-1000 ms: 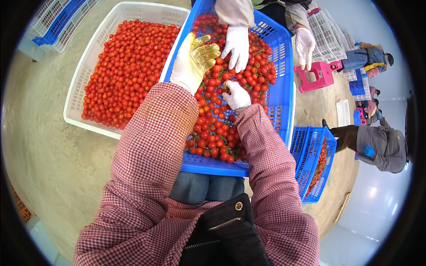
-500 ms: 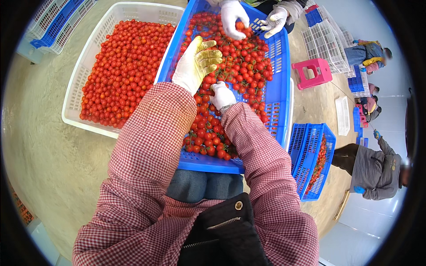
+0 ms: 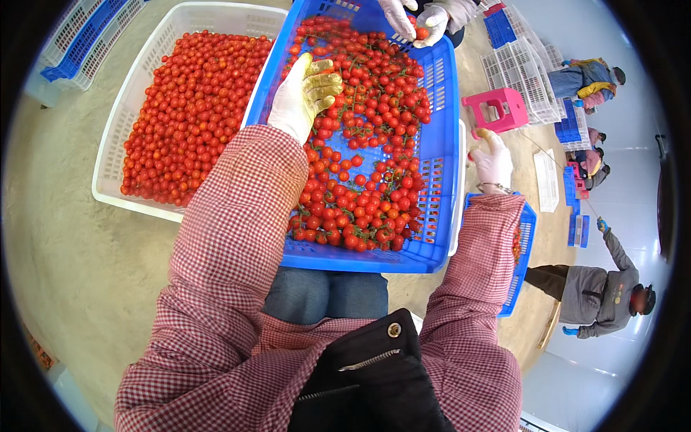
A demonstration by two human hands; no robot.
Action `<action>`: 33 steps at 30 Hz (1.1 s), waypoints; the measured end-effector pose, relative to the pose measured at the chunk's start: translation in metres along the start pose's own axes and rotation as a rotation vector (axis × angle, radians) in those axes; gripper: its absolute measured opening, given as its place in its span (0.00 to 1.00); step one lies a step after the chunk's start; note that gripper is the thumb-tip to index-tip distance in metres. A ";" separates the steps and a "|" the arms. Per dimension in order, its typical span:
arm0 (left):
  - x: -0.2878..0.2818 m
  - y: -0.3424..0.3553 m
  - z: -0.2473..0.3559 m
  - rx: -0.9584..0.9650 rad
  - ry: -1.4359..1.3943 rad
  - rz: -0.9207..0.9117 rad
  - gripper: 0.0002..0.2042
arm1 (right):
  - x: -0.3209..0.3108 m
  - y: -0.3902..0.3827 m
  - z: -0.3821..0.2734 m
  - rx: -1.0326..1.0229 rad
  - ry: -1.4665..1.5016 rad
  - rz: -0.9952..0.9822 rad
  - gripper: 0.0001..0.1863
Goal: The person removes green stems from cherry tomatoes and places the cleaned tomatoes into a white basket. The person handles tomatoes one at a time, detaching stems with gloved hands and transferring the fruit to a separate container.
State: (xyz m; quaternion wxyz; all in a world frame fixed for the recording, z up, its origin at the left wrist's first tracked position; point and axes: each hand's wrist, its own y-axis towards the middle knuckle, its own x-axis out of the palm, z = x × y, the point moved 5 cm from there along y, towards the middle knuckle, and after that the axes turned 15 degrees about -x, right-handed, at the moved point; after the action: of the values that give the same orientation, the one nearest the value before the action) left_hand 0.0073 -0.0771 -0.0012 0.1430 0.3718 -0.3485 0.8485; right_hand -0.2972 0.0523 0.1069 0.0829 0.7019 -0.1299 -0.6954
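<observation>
Since the earlier frame, note withdrawal of the right hand [image 3: 494, 164] from the blue crate [image 3: 360, 265] to a position beyond its right rim, near the pink stool [image 3: 517, 108]; note also the co-worker's hands [image 3: 432, 25], brought together at the far edge around a few tomatoes [image 3: 420, 33]; locate the stemmed tomatoes [image 3: 360, 205] in the blue crate, spread in clusters with bare base showing between; locate the loose tomatoes [image 3: 194, 108] in the white crate [image 3: 137, 205], alongside to the left; read the left hand [image 3: 296, 101] as spread open over the crate's left side, fingers slightly bent, with nothing visible in the palm; read the right hand as part-curled, with a red spot near the thumb too small to identify; cannot tell whether gripping anything; for careful handling, as a judgement, support each cluster from beneath; pinch fruit close to the stem; twist gently rather than tug; work topmost clusters first to limit bruising; stay clear of the co-worker's hands.
</observation>
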 end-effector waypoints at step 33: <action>0.005 0.009 -0.042 -0.233 0.473 -0.125 0.13 | 0.129 -0.008 -0.129 0.307 2.087 -0.433 0.19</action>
State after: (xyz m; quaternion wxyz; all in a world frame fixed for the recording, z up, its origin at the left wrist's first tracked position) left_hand -0.0233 -0.0541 -0.0221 0.3142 0.1652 -0.3772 0.8554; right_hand -0.1677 0.0134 -0.0165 -0.0610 0.9596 0.0462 0.2707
